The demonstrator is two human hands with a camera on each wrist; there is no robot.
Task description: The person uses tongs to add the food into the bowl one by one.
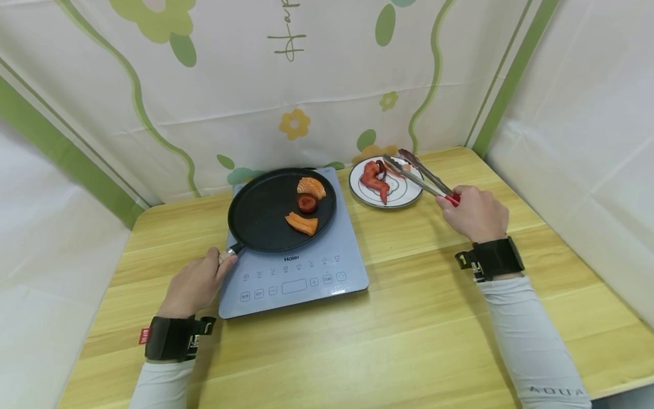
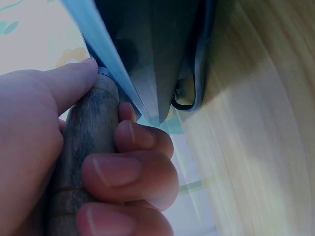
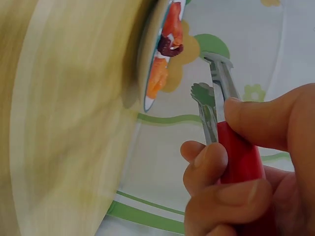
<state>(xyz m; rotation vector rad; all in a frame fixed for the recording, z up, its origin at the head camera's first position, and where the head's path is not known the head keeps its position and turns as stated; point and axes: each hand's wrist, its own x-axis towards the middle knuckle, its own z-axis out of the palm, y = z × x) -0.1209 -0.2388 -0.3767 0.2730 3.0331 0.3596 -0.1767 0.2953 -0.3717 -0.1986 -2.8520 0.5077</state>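
Note:
My left hand [image 1: 196, 282] grips the wooden handle [image 2: 91, 132] of a black frying pan [image 1: 260, 213], fingers curled around it in the left wrist view. Two orange salmon pieces [image 1: 302, 224] and a round reddish slice [image 1: 307, 203] lie on the pan's right side. In my right hand [image 1: 475, 213] are metal tongs [image 1: 415, 177] with red grips [image 3: 240, 152]; their tips stand apart with nothing between them, above a white plate [image 1: 405, 197]. That plate holds a red chicken wing [image 1: 375, 182], a dark red curled piece [image 3: 170, 47] and an orange piece [image 3: 157, 76].
The pan sits on a grey Haier induction cooktop [image 1: 352, 270] with touch controls along its front. Under everything is a light wooden table [image 1: 409, 329]. A flower-patterned white cloth [image 1: 230, 85] hangs behind, and plain white cloth [image 1: 587, 142] closes off the right side.

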